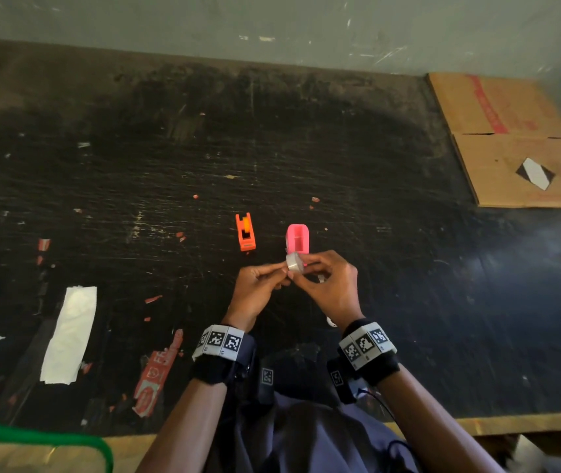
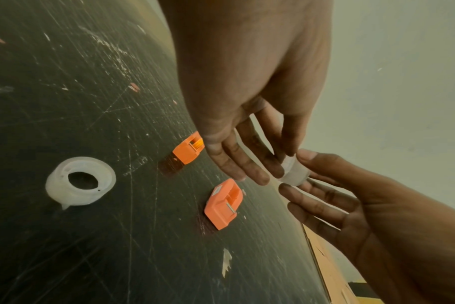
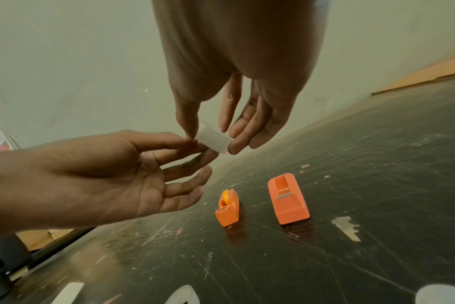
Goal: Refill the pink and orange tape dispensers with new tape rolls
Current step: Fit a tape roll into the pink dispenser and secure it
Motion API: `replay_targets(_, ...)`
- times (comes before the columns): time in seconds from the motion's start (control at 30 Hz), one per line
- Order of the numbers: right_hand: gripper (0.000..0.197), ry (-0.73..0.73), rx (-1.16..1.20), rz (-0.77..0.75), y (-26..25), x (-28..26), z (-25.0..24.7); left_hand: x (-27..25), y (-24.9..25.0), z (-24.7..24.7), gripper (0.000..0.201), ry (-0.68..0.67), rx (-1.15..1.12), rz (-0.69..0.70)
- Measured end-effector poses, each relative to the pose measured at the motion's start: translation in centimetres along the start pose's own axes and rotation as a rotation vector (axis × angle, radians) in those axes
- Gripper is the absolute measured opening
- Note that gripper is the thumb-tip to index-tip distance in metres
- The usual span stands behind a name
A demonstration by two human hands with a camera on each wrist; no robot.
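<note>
Right now both hands, left hand (image 1: 261, 285) and right hand (image 1: 328, 285), are pinching the tape roll (image 1: 294, 261) just above the worktop (image 1: 408, 268), with the empty pink dispenser (image 1: 297, 239) lying directly beyond the grip, nearer the right hand.

Workshop-like room: scarred black worktable (image 1: 170, 148), tape scraps (image 1: 67, 332), flattened cardboard (image 1: 517, 145), scuffed wall (image 1: 272, 25).

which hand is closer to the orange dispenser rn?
Left. The left hand is just below the orange dispenser, nearly in line with it. The right hand sits further right, below the pink dispenser. Both pinch the tape roll.
</note>
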State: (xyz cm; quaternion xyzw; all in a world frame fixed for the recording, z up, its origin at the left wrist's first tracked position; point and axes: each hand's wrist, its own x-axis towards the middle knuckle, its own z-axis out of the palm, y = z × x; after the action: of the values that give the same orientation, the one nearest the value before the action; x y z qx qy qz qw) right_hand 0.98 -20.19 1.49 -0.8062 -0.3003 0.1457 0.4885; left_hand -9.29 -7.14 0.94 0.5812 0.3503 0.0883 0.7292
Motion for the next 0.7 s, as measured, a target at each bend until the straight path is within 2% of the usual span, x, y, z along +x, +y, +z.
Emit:
replay_targets(0.2, 0.036, 0.021, -0.058, -0.007, 0.2, 1.9, 0.1, 1.4, 0.9, 0.2, 0.030, -0.006, 0.006, -0.017)
replay_targets(0.47, 0.027, 0.113, -0.035, 0.127, 1.1, 5.7, 0.7, 6.1, 0.8, 0.4, 0.040, -0.096, 0.241, 0.119)
replay_targets(0.57, 0.017, 0.131, -0.049, 0.172, 2.3, 7.3, 1.2, 8.3, 0.4, 0.4, 0.041, -0.128, 0.350, 0.132)
replay_targets(0.7, 0.014, 0.141, -0.051, 0.231, 3.8, 9.2, 2.0, 10.5, -0.2, 0.3, 0.044, -0.126, 0.383, 0.131)
